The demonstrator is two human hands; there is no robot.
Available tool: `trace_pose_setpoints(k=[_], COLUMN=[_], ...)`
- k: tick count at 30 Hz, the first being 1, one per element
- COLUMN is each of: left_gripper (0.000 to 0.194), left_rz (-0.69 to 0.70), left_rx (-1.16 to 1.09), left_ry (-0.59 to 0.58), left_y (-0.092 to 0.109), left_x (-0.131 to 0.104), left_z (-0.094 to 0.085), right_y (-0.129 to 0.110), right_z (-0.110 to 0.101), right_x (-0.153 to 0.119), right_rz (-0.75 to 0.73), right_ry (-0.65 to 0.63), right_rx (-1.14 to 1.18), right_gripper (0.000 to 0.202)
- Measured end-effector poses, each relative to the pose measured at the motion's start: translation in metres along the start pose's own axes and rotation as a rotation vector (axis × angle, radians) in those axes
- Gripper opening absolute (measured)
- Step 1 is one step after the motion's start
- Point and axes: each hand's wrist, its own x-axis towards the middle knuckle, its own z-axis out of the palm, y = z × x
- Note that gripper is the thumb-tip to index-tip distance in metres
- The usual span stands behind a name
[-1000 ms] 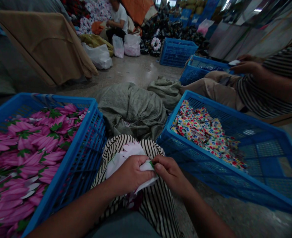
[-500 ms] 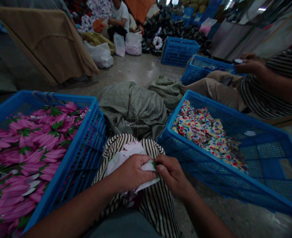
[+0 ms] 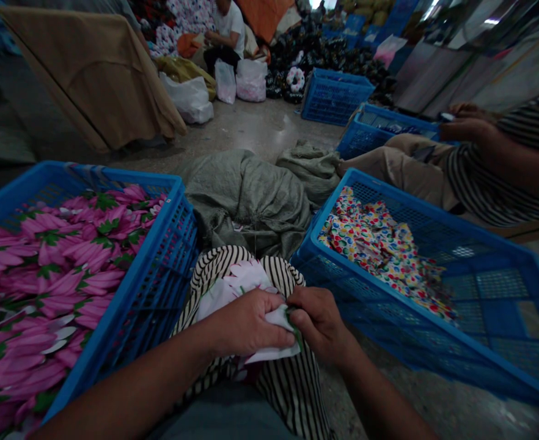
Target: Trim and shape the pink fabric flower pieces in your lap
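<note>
A piece of white fabric with green edging (image 3: 277,318) is pinched in my left hand (image 3: 255,324), the thumb lying on top of it. My right hand (image 3: 318,321) grips the same piece at its green edge, with thumb and bent fingers close together. Beneath my hands, more white fabric with pink, petal-like edges (image 3: 244,275) lies over my striped trousers (image 3: 292,379). My palms and the folds between them hide part of the piece.
To the left, a blue crate (image 3: 159,238) holds pink and green petal-shaped fabric pieces (image 3: 68,275). Another blue crate (image 3: 434,299) at right holds colourful patterned cloth (image 3: 370,238). A grey-green sack (image 3: 251,189) lies ahead. A person in a striped top (image 3: 512,165) sits at right.
The fabric between my hands has shifted slightly, and more of its green edge shows by my right fingers. Both hands keep their hold. The whole view has shifted a little.
</note>
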Motion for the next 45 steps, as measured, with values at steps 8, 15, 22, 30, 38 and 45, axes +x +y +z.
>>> trace_pose_setpoints(k=[8,15,22,30,38,45], left_gripper=[0.013,0.020,0.021,0.024,0.014,0.012], left_rz=[0.001,0.004,0.059,0.189,0.274,0.267], left_rx=[0.048,-0.095,-0.198,-0.140,-0.241,-0.183], left_ry=[0.004,0.047,0.101,0.275,0.418,0.508], left_y=[-0.005,-0.014,-0.009,-0.004,-0.008,-0.001], left_x=[0.001,0.005,0.004,0.003,-0.002,-0.005], left_z=[-0.003,-0.006,-0.003,-0.002,-0.012,-0.017], right_y=[0.010,0.010,0.004,0.001,0.007,0.011], right_z=[0.008,0.019,0.014,0.029,0.027,0.028], right_x=[-0.005,-0.018,-0.015,-0.009,-0.012,-0.019], right_rz=[0.331,0.478,0.406,0.584,0.562,0.563], right_ry=[0.343,0.259,0.132,0.259,0.445,0.510], right_rx=[0.392,0.686,0.555,0.863,0.848,0.822], right_gripper=[0.027,0.040,0.032,0.024,0.019,0.017])
